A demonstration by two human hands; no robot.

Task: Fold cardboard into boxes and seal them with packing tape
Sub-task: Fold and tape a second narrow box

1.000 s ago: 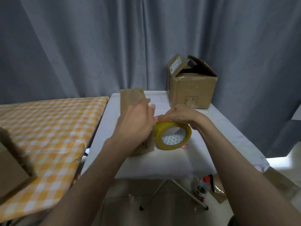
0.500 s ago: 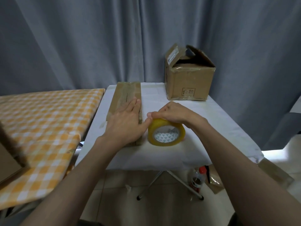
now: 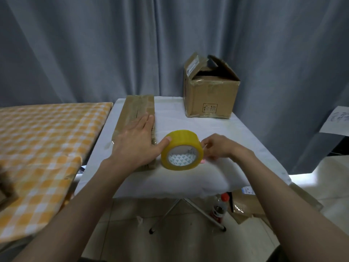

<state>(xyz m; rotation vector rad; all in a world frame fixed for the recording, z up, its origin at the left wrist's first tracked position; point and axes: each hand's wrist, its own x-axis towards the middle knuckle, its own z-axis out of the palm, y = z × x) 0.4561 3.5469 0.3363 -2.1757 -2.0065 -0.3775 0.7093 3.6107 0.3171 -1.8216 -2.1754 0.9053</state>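
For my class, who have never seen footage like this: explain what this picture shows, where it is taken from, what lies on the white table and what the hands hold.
There is no machine here. A camera worn on a person's head looks down at their two bare hands. On the white table lie a flattened cardboard box, a yellow roll of packing tape standing on edge and an open cardboard box. The left hand presses flat on the flattened box, thumb touching the roll. The right hand seems to pinch the tape's loose end.
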